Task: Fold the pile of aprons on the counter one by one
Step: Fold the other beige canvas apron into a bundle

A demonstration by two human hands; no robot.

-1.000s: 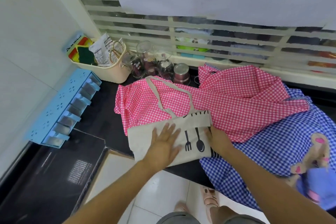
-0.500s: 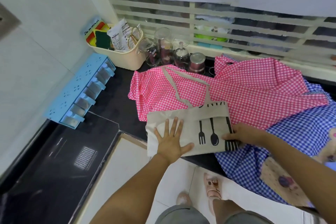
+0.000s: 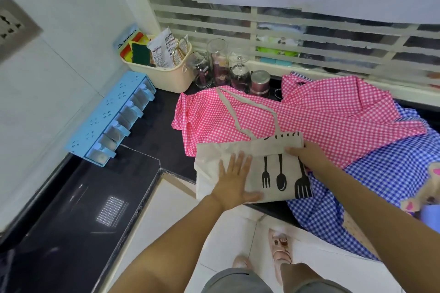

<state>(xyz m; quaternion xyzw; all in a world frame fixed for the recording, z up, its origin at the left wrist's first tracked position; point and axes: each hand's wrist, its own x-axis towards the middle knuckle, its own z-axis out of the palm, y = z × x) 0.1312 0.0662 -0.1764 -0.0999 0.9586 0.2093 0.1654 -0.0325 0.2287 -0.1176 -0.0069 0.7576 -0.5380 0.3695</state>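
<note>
Near front edge of the tabletop (image 3: pixel 157 126): a beige apron (image 3: pixel 256 150) printed with a fork, spoon and spatula, folded down to a compact rectangle whose near edge overhangs the front edge slightly. The left hand (image 3: pixel 234 183) lies on it palm down with fingers straight and spread, pressing the fabric flat and grasping nothing. The right hand (image 3: pixel 307 156) sits at the right end of the folded-over top flap with its thumb on the cloth; its fingers are hidden, so whether it pinches the flap or merely presses cannot be told.

Front right: a blue gingham apron (image 3: pixel 381 185), unfolded, draped over the front edge towards the floor.

Middle: a pink gingham apron (image 3: pixel 321 114), unfolded and rumpled, lying partly over the blue one. The beige apron's neck strap (image 3: pixel 228 107) trails loose across it.

Back edge: glass jars (image 3: pixel 217 62) and a cream basket (image 3: pixel 166 78) towards the back-left corner.

Progress, as judged: the first apron is almost folded, with only its strap left to tuck in. The pink and blue aprons are untouched, so most of the task remains.
</note>
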